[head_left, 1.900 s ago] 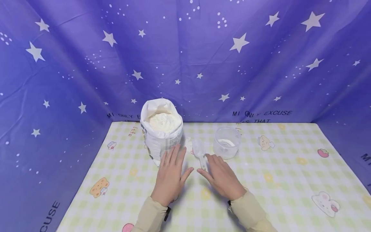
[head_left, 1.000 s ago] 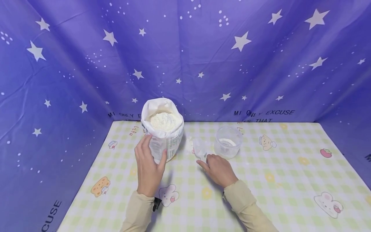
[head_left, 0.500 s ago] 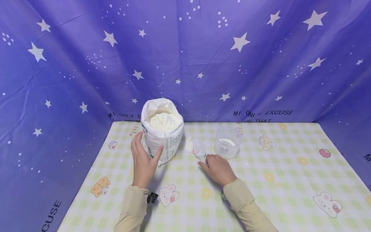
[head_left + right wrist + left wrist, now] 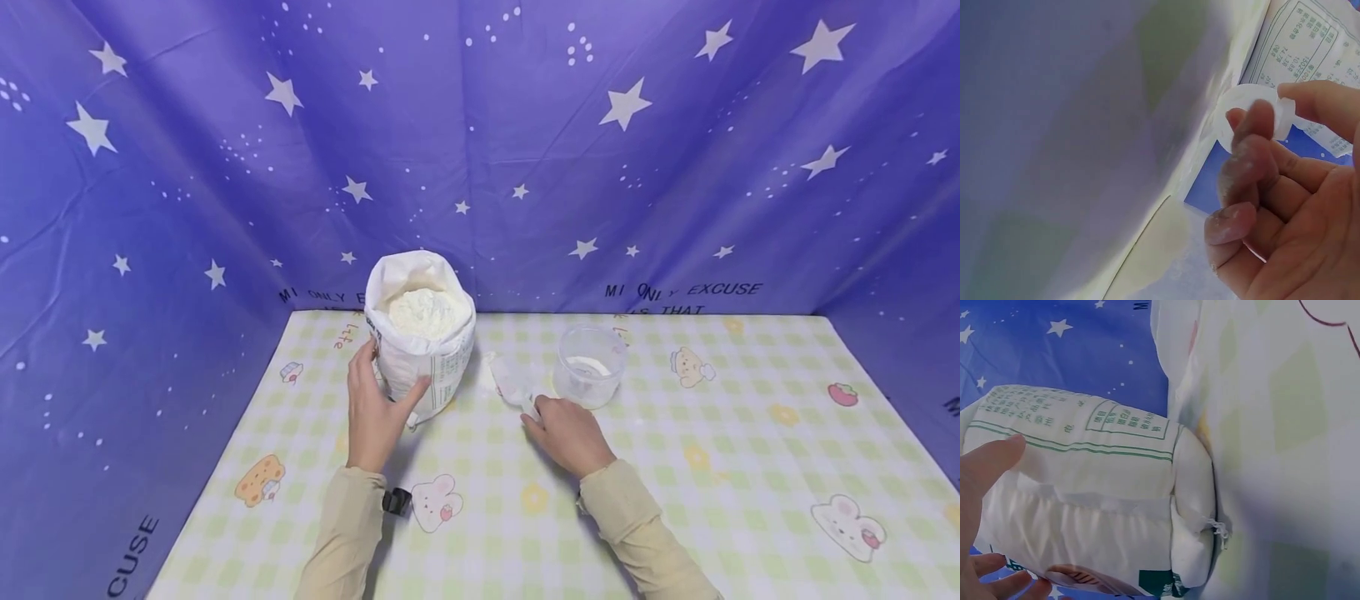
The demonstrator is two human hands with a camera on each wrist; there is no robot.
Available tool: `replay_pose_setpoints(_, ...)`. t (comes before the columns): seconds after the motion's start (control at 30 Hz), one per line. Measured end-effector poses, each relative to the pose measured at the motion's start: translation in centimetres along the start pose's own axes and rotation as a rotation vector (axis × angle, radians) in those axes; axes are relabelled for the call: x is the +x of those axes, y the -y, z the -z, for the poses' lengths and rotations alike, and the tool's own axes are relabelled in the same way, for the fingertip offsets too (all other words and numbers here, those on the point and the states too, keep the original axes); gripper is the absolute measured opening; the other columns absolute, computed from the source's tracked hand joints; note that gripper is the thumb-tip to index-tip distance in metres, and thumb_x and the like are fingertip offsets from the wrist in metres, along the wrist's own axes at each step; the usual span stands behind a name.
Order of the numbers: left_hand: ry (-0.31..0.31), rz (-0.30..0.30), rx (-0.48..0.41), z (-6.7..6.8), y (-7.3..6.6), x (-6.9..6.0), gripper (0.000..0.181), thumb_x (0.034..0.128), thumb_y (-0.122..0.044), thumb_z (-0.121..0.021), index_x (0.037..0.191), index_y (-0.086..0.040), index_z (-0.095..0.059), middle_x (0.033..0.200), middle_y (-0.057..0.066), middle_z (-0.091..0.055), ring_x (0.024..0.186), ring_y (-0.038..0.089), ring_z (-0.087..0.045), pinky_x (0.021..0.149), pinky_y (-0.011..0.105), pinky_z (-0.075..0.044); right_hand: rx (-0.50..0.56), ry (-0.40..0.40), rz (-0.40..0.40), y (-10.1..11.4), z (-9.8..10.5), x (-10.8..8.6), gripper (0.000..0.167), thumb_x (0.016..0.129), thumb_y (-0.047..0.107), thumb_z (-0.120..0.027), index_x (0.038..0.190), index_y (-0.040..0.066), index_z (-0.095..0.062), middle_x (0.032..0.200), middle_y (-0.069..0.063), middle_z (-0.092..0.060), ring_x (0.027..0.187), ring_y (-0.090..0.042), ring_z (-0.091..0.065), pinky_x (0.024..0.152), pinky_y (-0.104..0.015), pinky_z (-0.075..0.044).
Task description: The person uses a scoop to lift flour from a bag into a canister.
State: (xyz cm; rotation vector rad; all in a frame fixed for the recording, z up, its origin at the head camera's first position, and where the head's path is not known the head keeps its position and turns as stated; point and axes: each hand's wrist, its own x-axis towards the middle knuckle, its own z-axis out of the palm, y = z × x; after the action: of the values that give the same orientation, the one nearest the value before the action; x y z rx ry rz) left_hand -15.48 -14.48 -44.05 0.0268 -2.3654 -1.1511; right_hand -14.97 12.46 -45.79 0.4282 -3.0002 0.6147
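Note:
A white bag of flour [image 4: 423, 367] stands upright with its top open and flour heaped inside. My left hand [image 4: 377, 421] holds its lower left side, thumb in front and fingers around the far side; in the left wrist view the thumb [image 4: 997, 459] lies on the printed bag [image 4: 1104, 469]. With my right hand [image 4: 572, 435] I pinch the handle of a clear plastic scoop [image 4: 512, 382], its bowl pointing toward the bag. In the right wrist view the thumb and index finger meet at the scoop [image 4: 1241, 103], while the powdery other fingers curl beneath.
A clear plastic cup [image 4: 588, 387] with some white powder at its bottom stands right of the scoop. Spilled flour [image 4: 491, 367] lies on the checked tablecloth [image 4: 637, 533] beside the bag. A purple star-printed curtain [image 4: 465, 167] closes off the back and sides.
My left hand has moved from in front of the bag to its left side and taken hold. My right hand has closed on the scoop's handle; the scoop's bowl has swung slightly left.

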Motion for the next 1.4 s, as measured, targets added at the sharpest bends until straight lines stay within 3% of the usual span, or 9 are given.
replay_pose_setpoints(0.2,0.017,0.013,0.016,-0.4,0.4,0.0,0.093,0.0773,-0.03,-0.086,0.151,-0.007,-0.033,0.149,0.015,-0.039,0.137,0.033,-0.036,0.118,0.049,-0.034,0.068,0.013,-0.019,-0.3,0.2,-0.2,0.03,0.092,0.022,-0.068,0.069,0.013,-0.05,0.057,0.003,-0.041,0.052,-0.013,-0.04,0.047,-0.026,-0.034)
replay_pose_setpoints(0.53,0.005,0.008,0.016,-0.8,0.7,0.3,0.092,0.0764,-0.027,-0.087,0.149,-0.006,-0.034,0.148,0.015,-0.039,0.137,0.034,-0.036,0.119,0.048,-0.032,0.213,-0.116,0.002,-0.8,0.3,-0.1,0.028,0.089,0.012,-0.065,0.069,0.015,-0.046,0.061,0.005,-0.043,0.055,-0.011,-0.041,0.052,-0.023,-0.036)
replay_pose_setpoints(0.83,0.008,0.024,0.002,-0.9,0.5,0.4,0.092,0.0763,-0.027,-0.087,0.15,-0.009,-0.034,0.149,0.014,-0.038,0.138,0.032,-0.035,0.119,0.048,-0.032,0.295,-0.171,-0.007,-1.0,0.3,0.1,0.024,0.091,0.009,-0.063,0.072,0.013,-0.05,0.064,0.002,-0.045,0.057,-0.011,-0.042,0.053,-0.022,-0.037)
replay_pose_setpoints(1.1,0.013,0.034,0.002,-0.9,0.5,0.5,0.092,0.0765,-0.028,-0.087,0.15,-0.009,-0.034,0.148,0.014,-0.038,0.139,0.031,-0.034,0.12,0.048,-0.032,0.421,-0.18,-0.081,-0.9,0.7,0.4,0.015,0.098,0.017,-0.062,0.091,0.007,-0.07,0.06,0.003,-0.047,0.052,-0.009,-0.038,0.049,-0.023,-0.035)
replay_pose_setpoints(1.23,0.015,0.031,0.003,-0.8,0.4,0.5,0.092,0.0762,-0.028,-0.087,0.15,-0.009,-0.034,0.148,0.014,-0.039,0.138,0.032,-0.034,0.118,0.049,-0.033,0.52,-0.195,-0.098,-0.9,0.7,0.5,0.02,0.099,0.017,-0.061,0.09,0.004,-0.073,0.064,-0.002,-0.061,0.053,-0.011,-0.05,0.052,-0.02,-0.043)
replay_pose_setpoints(1.4,0.011,0.024,-0.001,-0.7,0.4,0.4,0.092,0.0762,-0.027,-0.087,0.149,-0.008,-0.035,0.147,0.015,-0.039,0.137,0.033,-0.035,0.118,0.05,-0.034,0.704,-0.201,-0.176,-1.1,0.3,0.8,0.023,0.099,0.018,-0.061,0.093,-0.001,-0.074,0.077,-0.008,-0.073,0.069,-0.018,-0.07,0.064,-0.019,-0.059)
